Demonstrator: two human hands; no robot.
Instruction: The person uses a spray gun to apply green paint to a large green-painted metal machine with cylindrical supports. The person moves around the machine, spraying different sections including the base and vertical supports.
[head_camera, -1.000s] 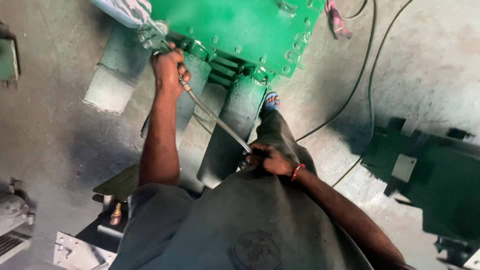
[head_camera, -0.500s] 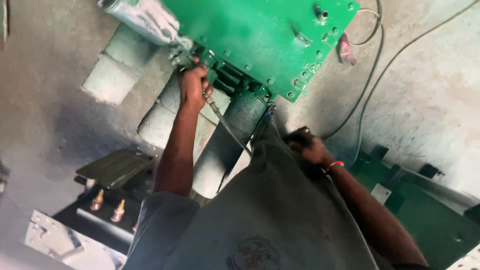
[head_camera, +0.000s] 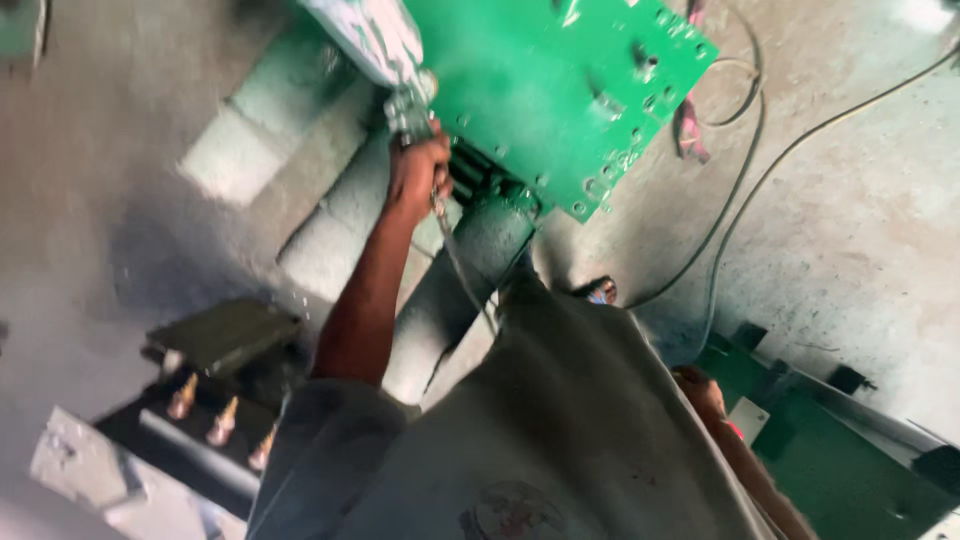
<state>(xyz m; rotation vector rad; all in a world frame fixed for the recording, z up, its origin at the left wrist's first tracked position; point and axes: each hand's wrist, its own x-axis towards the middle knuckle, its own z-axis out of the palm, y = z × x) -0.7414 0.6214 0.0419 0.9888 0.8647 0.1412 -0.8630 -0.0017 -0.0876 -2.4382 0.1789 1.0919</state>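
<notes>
My left hand (head_camera: 418, 172) reaches up and forward, shut on the handle of a paint-spattered spray gun (head_camera: 400, 95). The gun's nozzle sits against the left edge of a bright green bolted metal box (head_camera: 560, 90). A thin hose (head_camera: 462, 275) runs from the gun down towards my body. My right hand (head_camera: 700, 392) hangs low at my right side, blurred and partly hidden behind my grey shirt; whether it holds anything cannot be made out.
The green box rests on grey concrete blocks (head_camera: 340, 220). Black cables (head_camera: 740, 190) trail over the concrete floor to the right. A dark green metal frame (head_camera: 830, 455) lies at lower right. A dark unit with copper terminals (head_camera: 210, 420) sits at lower left.
The view has swung and closed in on the green box. My right hand dropped from the hose at my waist down to my right side. My left hand stays on the spray gun.
</notes>
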